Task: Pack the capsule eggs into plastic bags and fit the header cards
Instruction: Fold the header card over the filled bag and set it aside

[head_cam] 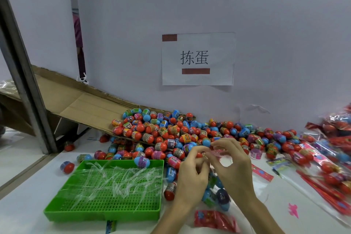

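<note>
One wide-angle view, worn on the person's head, looks forward and down across the table (28,205), close over the left hand (191,180) and right hand (233,165) at near centre. It faces the far wall (266,24).

— Light level?
— Bright and even, coming from overhead. The white wall (190,5) reads flat, with a faint violet cast. The only deep shadow lies under the cardboard ramp (85,104).

— Glare?
— Thin white glints on the clear plastic strips (117,180) in the green tray (57,211), and on the plastic bag (218,195) pinched by the left hand (191,178) and right hand (235,167).

— Sharpness?
— The characters on the paper sign (197,59) are crisp. The fingertips are slightly smeared. The packed bags (326,157) at the right edge are soft and stretched.

— Distortion?
— Wide-angle. The metal post (22,74) at the left leans and bows.
</note>
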The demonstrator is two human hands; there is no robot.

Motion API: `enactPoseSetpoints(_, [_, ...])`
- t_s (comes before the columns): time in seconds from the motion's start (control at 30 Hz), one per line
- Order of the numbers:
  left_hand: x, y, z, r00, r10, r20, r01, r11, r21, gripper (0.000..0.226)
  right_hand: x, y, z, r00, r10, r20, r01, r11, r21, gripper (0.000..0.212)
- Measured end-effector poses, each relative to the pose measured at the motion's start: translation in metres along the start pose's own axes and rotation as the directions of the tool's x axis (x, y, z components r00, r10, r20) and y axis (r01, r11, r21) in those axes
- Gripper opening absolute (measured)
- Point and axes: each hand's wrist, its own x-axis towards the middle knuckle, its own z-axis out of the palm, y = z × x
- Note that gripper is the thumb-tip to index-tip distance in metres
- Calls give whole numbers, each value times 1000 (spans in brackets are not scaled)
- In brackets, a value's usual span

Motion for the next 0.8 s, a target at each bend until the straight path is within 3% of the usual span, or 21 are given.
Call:
enactPoseSetpoints(0.27, [3, -2, 0, 1000, 6, -3, -6, 1000, 3, 18, -1, 4, 0, 999, 3, 34, -2, 1000, -23, 24])
enactPoseSetpoints(0.53, [2, 0, -1, 999, -16, -35, 17, 1000, 9, 23, -1, 7, -1, 997, -4, 72, 3, 1000, 14, 19])
enactPoseSetpoints(0.8, [1, 1, -2, 998, 48, -46, -43, 995, 91, 36, -3, 9, 0, 995, 6, 102, -4, 1000, -19, 13])
